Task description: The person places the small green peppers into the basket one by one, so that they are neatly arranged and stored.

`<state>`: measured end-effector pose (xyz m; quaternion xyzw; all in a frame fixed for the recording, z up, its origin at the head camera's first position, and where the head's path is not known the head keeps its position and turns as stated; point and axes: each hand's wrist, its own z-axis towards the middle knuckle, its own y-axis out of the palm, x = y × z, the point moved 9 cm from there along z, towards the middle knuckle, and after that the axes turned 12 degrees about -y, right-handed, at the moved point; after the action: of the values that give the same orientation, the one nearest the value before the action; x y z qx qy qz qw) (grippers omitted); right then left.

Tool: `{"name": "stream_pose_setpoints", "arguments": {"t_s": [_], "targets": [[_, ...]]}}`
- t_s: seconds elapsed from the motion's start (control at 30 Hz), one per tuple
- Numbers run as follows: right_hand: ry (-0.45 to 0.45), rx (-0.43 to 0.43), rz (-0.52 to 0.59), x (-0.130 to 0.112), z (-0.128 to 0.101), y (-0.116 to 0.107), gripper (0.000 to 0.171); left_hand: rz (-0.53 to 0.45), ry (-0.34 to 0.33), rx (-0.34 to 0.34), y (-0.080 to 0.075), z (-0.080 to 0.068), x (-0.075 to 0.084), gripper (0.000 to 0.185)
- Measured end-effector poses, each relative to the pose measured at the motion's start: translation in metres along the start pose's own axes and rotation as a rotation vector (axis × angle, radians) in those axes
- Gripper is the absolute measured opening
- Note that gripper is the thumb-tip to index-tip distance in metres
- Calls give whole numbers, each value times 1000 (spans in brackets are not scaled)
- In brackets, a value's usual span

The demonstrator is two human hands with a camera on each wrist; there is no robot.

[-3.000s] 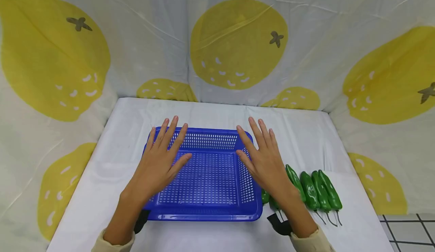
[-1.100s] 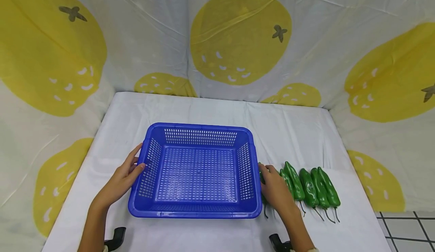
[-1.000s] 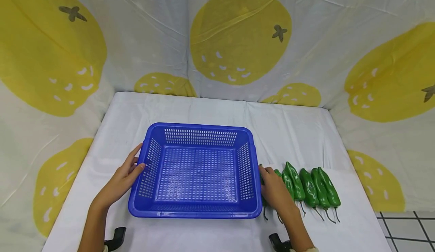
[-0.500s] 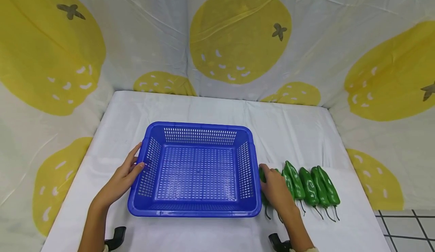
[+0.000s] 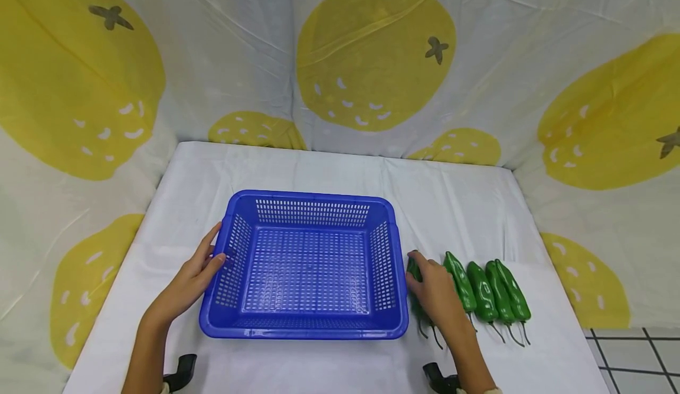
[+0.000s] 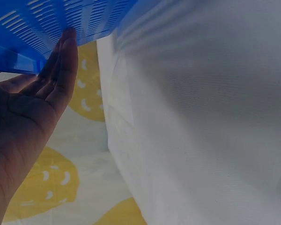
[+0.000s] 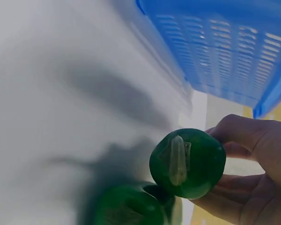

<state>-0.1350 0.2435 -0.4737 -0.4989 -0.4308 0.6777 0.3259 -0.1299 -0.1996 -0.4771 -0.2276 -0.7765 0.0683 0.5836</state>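
My right hand [image 5: 435, 290] pinches one green pepper [image 7: 187, 163] beside the blue basket [image 5: 310, 329]; left hand [image 5: 193, 279], fingers straight, steadies its wall (smooth skin, loose pinch – pepper could slip)

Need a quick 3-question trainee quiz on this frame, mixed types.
1. True or false: the blue basket already holds a green pepper.
2. Multiple choice: what is the left hand doing? A) gripping a pepper B) touching the basket's side wall with straight fingers C) resting flat on the white cloth, far from the basket
3. Short answer: which thing does the right hand hold in its grip?

Key
1. False: the basket is empty.
2. B
3. A green pepper, the one nearest the basket; the other peppers lie in a row to its right.
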Motion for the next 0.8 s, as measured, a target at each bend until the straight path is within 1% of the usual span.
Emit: {"name": "stream_pose_setpoints", "arguments": {"t_s": [0.17,0.3,0.53,0.67,0.8], "targets": [[-43,71,-37,-4,5,-22,36,-4,0,-4,-1,0,0,68],[-81,114,-42,-11,11,-43,35,-1,3,-6,-1,0,0,68],[-133,177,-29,-30,30,-82,30,-1,-3,-7,0,-1,2,68],[-165,197,-21,-40,41,-94,30,-4,2,-12,0,-1,3,68],[-169,187,17,-49,51,-97,31,-8,7,-21,0,-1,4,68]]}}
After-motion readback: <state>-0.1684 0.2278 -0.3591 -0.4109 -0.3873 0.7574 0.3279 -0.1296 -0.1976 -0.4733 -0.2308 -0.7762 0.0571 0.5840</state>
